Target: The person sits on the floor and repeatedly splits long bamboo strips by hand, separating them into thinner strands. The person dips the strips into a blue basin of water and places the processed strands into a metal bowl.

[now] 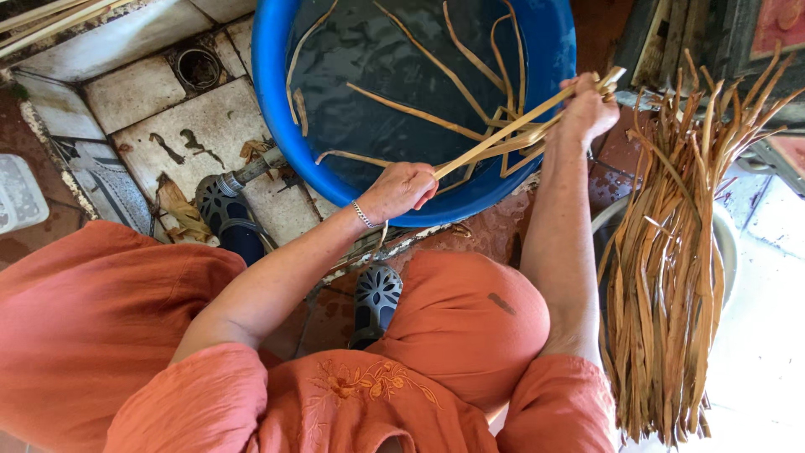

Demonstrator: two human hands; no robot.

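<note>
At far left, a pale tiled floor with a round drain hole and dry brown leaf scraps. Your 2 dark perforated clogs sit on it, 1 beside the tub, 1 lower by your knee. You wear a loose orange dress with embroidery at the chest. Centre top, a big round blue plastic tub holds dark water with several long tan reed strips floating loose in it. Your left hand, thin silver bracelet on the wrist, is over the tub's near rim, fingers curled shut around the lower end of a small bunch of long flat tan strips. That bunch runs diagonally up and right above the water to your right hand, closed in a fist on the upper end, just past the tub's right rim. Right of your forearm, a thick bundle of dried brown reed strips stands in a pale round basin, well apart from both hands.
</note>
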